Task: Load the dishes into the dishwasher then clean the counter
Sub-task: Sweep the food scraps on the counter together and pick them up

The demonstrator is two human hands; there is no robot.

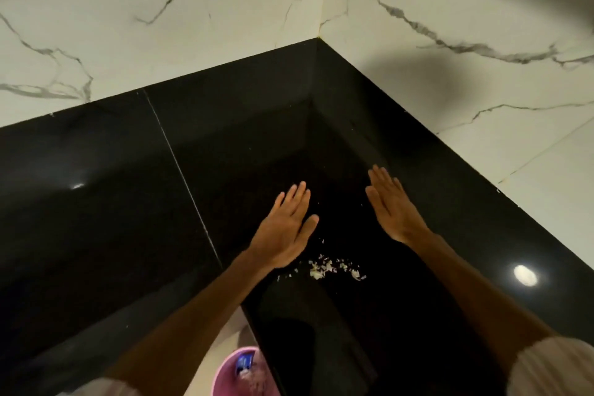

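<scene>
both hands lie flat with straight fingers on the black counter [96, 202], left hand [284, 230] and right hand [393, 206] apart, pale scraps [331, 267] between them nearer the edge.

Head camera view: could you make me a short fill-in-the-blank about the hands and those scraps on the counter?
1. Both hands, left hand and right hand, have their fingers ____.
2. The pale scraps lie on a counter coloured ____.
3. The bin below the counter edge is ____.
4. The walls look like white ____.

Missing words: straight; black; pink; marble
</scene>
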